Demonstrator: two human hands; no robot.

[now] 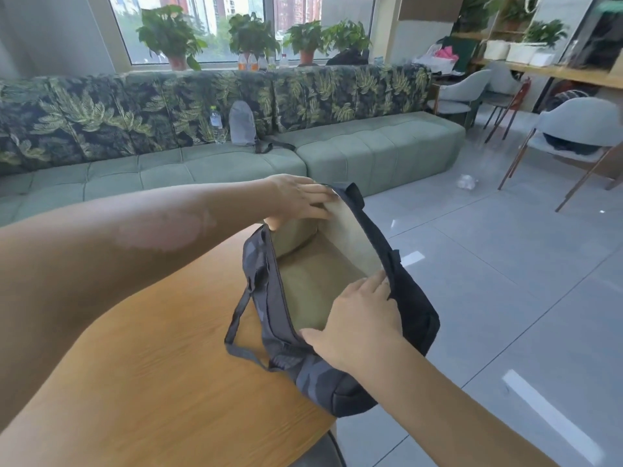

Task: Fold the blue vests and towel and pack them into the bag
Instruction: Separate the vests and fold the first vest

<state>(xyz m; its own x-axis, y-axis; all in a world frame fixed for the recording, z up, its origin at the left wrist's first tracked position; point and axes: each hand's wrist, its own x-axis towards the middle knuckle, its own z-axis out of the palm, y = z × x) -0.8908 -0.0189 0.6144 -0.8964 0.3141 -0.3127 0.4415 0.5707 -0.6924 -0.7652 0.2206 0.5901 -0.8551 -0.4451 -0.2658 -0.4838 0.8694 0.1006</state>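
On the right-hand edge of the wooden bench [161,348]: one dark camouflage-patterned bag [303,372], mouth held wide, olive-tan lining exposed, interior showing lining only as far as can be seen; part of its black side overhangs the bench edge above the grey tiled floor [505,264]. Carry strap [239,318] looped loose on the bench surface to the left of the bag. Left hand [300,200]: grip closed on the far rim, fingers over the top edge, thumb beneath. Right hand [360,318]: grip closed on the near rim, fingers curled over the edge into the opening. Background: long green sofa [371,153] with leaf-print backrest, carrying a clear water bottle [216,124] and a grey pouch [242,123] just beside it; potted plants [168,35] on the windowsill; pale chairs [580,126] at right.
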